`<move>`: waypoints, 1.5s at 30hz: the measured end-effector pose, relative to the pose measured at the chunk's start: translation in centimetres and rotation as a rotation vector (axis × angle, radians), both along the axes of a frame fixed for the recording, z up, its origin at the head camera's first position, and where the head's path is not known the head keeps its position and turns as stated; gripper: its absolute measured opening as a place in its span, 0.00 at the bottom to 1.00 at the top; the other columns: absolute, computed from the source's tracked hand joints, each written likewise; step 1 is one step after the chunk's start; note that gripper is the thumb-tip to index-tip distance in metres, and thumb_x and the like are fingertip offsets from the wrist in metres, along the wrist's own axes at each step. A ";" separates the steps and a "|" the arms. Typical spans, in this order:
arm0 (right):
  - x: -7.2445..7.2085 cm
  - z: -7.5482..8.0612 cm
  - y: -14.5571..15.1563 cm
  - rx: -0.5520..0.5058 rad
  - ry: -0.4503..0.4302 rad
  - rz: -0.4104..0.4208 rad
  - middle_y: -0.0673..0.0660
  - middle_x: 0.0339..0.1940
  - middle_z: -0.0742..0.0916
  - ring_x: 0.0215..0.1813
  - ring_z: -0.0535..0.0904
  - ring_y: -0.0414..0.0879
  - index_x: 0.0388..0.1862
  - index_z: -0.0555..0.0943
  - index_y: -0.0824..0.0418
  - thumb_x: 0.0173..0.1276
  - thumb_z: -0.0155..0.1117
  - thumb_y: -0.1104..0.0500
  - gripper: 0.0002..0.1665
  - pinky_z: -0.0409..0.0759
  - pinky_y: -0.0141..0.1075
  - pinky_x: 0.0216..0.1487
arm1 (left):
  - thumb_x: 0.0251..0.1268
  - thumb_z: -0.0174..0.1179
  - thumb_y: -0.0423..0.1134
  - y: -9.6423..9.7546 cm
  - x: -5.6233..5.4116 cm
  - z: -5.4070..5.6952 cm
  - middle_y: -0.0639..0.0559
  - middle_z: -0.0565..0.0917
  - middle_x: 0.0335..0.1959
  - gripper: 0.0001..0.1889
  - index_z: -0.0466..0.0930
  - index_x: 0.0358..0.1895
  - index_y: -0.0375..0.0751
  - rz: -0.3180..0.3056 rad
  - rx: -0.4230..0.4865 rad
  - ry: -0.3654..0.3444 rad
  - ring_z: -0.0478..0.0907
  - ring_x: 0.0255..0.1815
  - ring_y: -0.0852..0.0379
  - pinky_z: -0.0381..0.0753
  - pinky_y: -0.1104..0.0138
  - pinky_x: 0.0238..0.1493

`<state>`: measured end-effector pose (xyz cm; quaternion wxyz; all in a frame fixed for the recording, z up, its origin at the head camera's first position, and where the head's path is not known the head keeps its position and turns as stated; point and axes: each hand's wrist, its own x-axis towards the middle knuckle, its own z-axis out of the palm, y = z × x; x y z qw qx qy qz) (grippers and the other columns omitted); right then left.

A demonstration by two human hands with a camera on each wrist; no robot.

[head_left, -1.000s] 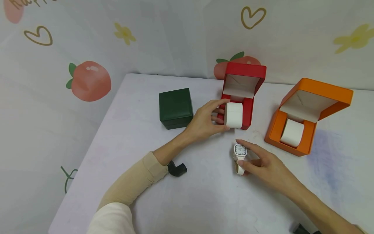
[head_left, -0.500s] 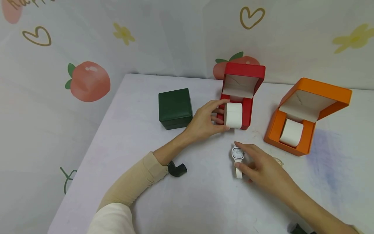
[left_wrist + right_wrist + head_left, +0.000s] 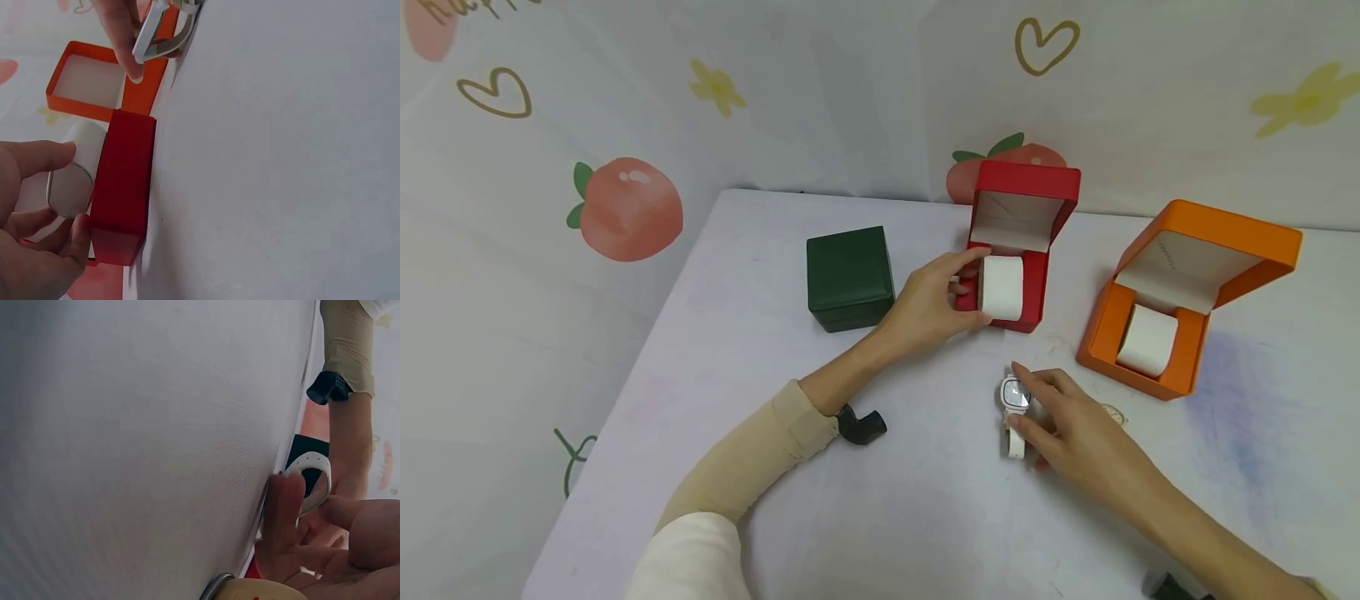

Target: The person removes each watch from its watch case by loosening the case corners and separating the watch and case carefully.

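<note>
In the head view my left hand grips a white watch cushion, thumb and fingers at its ends. The left wrist view has this cushion raised out of the open red watch box. Nearer the front, my right hand pinches a white wristwatch with a squarish face, its strap hanging down. The right wrist view catches the strap as a loop beyond my fingers. A second, gold-rimmed watch lies on the table, partly hidden behind my right hand.
To the right stands an open orange watch box with a white cushion inside. A closed dark green box sits left of the red one. The patterned wall rises behind the table's back edge.
The cushion has risen slightly with my left hand. My right hand has shifted a little left and toward the front with the wristwatch, and the second watch has come into view.
</note>
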<state>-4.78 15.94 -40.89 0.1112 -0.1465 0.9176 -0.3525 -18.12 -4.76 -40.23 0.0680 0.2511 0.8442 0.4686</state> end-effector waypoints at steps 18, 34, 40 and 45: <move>-0.2 -0.4 0.2 -0.022 0.013 0.002 0.57 0.50 0.79 0.35 0.80 0.38 0.69 0.74 0.63 0.65 0.72 0.54 0.35 0.81 0.30 0.33 | 0.53 0.74 0.35 0.5 -1.3 0.3 0.48 0.79 0.52 0.38 0.69 0.70 0.43 0.023 -0.078 -0.021 0.77 0.49 0.58 0.79 0.75 0.44; -0.3 -0.5 0.1 -0.014 0.021 -0.015 0.56 0.48 0.78 0.37 0.82 0.39 0.68 0.74 0.65 0.65 0.72 0.58 0.34 0.81 0.30 0.35 | 0.57 0.72 0.33 0.9 -2.5 0.5 0.46 0.81 0.42 0.38 0.66 0.72 0.39 -0.013 -0.093 -0.073 0.78 0.42 0.57 0.80 0.71 0.32; -0.3 -0.6 0.2 -0.024 0.018 -0.016 0.55 0.48 0.78 0.37 0.82 0.40 0.68 0.74 0.65 0.65 0.72 0.57 0.34 0.81 0.30 0.34 | 0.58 0.71 0.34 0.9 -3.1 0.5 0.47 0.81 0.42 0.38 0.65 0.73 0.41 -0.069 -0.124 -0.118 0.78 0.42 0.58 0.77 0.71 0.30; -0.3 -0.7 0.2 -0.026 0.012 -0.009 0.56 0.49 0.78 0.38 0.82 0.40 0.69 0.74 0.65 0.65 0.72 0.56 0.35 0.81 0.30 0.34 | 0.57 0.72 0.34 0.8 -3.4 0.7 0.46 0.82 0.41 0.39 0.65 0.72 0.43 -0.091 -0.149 -0.121 0.78 0.41 0.57 0.74 0.70 0.27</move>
